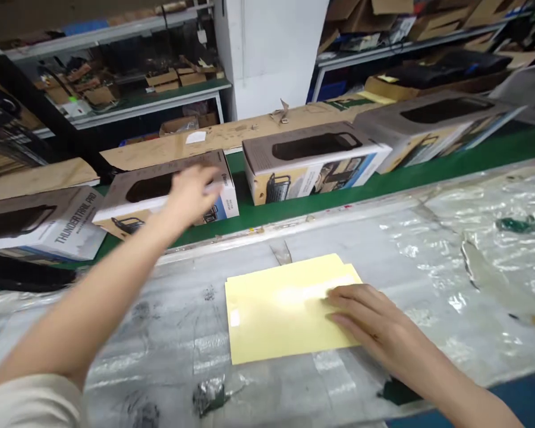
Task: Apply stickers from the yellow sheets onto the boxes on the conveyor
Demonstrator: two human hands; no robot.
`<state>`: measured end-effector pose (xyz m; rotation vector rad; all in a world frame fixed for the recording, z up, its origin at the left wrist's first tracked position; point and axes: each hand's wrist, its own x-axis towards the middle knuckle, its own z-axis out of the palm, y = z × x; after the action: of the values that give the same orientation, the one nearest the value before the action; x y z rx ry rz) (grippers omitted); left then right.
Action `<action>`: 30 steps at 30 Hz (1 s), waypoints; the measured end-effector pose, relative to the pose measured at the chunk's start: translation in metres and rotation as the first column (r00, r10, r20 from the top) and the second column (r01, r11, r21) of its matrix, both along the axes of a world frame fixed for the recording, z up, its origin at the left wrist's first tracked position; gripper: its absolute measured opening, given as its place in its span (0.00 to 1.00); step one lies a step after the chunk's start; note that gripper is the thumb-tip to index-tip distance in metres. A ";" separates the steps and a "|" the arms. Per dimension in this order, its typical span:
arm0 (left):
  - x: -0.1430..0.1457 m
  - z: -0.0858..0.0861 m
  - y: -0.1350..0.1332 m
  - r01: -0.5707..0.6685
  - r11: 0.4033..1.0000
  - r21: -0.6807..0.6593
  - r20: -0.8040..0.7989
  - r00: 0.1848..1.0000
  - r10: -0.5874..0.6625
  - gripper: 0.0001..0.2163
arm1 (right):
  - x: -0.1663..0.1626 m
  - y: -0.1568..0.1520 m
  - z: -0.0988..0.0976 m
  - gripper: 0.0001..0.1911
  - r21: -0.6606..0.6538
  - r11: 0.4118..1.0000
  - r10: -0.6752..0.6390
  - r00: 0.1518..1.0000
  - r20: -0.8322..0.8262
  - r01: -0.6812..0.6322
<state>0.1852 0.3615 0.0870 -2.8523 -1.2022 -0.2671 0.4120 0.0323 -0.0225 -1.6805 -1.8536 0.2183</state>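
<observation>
Wrinkled, glossy plastic sheeting (428, 261) covers the bench. Right hand (378, 318): fingers together on the yellow sheets (267, 321) at their 3 o'clock edge; pinching or pressing, I cannot tell. Left hand (196, 187), blurred, is at a box (158, 183) towards 11 o'clock, its grip unclear. The step looks like 2-handed handling; moving on calls for steady sheets. Beyond, 4 boxes line a green surface (248, 217); a white pillar (276, 53) stands at 12.
</observation>
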 end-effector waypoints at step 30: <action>-0.019 -0.109 -0.167 0.496 0.803 -0.331 0.223 0.868 -0.444 0.11 | 0.003 0.057 0.004 0.13 -0.228 0.921 0.271 0.940 -0.206 -0.315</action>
<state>0.1662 0.1945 -0.0218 -3.5044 -0.5686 -0.2661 0.4146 0.0897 -0.0188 -1.4818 -2.0061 0.7362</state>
